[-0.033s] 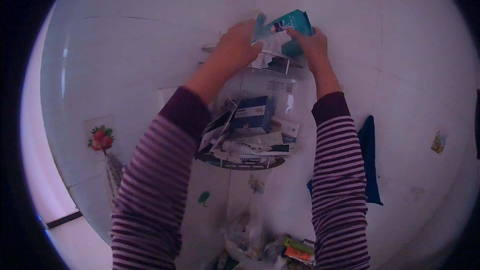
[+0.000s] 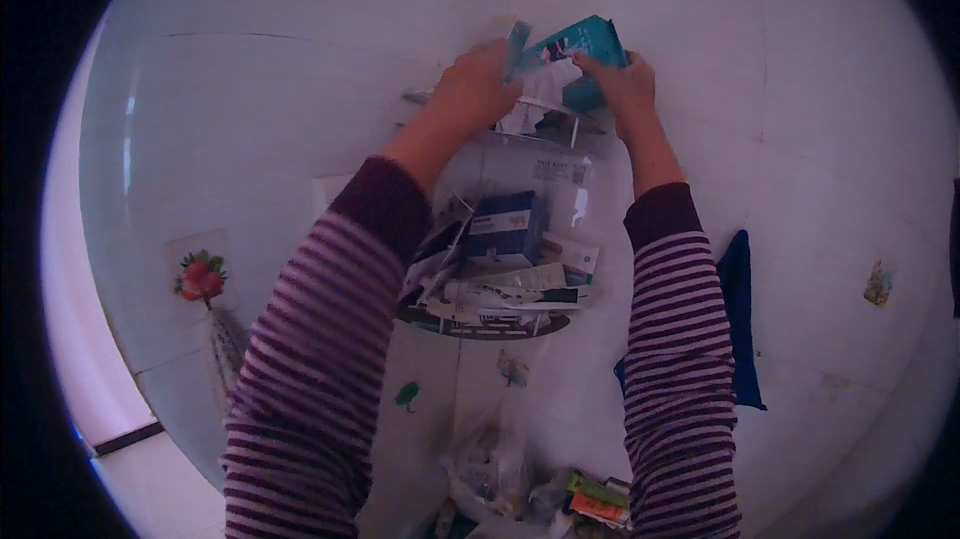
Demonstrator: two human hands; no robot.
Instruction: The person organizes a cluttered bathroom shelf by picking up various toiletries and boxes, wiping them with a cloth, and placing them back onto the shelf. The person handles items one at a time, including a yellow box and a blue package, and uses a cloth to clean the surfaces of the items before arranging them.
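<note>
White tiled corner walls carry a wire rack (image 2: pixel 500 324). At twelve o'clock, on its top shelf, the right hand (image 2: pixel 625 84) grips a teal box (image 2: pixel 580 54), tilted up rightward; the left hand (image 2: pixel 478 87) pinches white paper (image 2: pixel 535 94) beside it.

Counted on and around the corner shelves

Two hands, the left hand (image 2: pixel 478 87) and the right hand (image 2: pixel 628 87), meet at one teal box (image 2: pixel 578 51) with one white crumpled wrapper (image 2: pixel 535 97) by the upper shelf (image 2: pixel 590 121). The lower shelf (image 2: pixel 480 327) carries one dark blue box (image 2: pixel 505 227) among flat packets too jumbled to count. One blue cloth (image 2: pixel 738 319) and one strawberry sticker (image 2: pixel 200 277) sit on the wall.
</note>
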